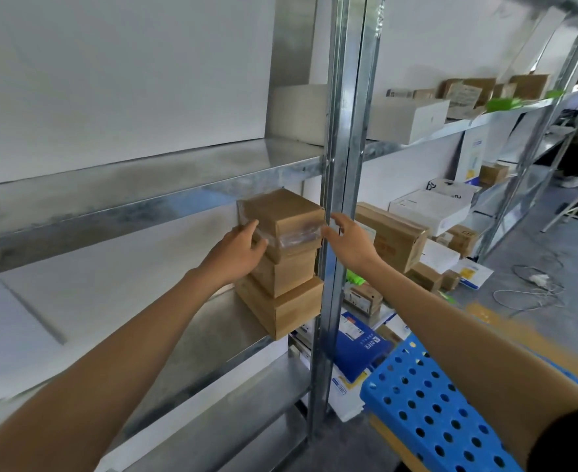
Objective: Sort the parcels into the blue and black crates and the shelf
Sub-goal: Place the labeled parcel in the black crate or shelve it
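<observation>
top parcel point(282, 216) on stack, left hand point(238, 248) against it, right hand point(349, 240) beside

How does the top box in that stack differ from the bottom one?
Top cardboard box is narrower; bottom cardboard box is wider and sticks out further forward. Top one has clear tape across its front; bottom one shows none. Left hand and right hand touch the top one's sides; neither touches the bottom one. Both are plain brown cardboard, stacked on the metal shelf.
</observation>
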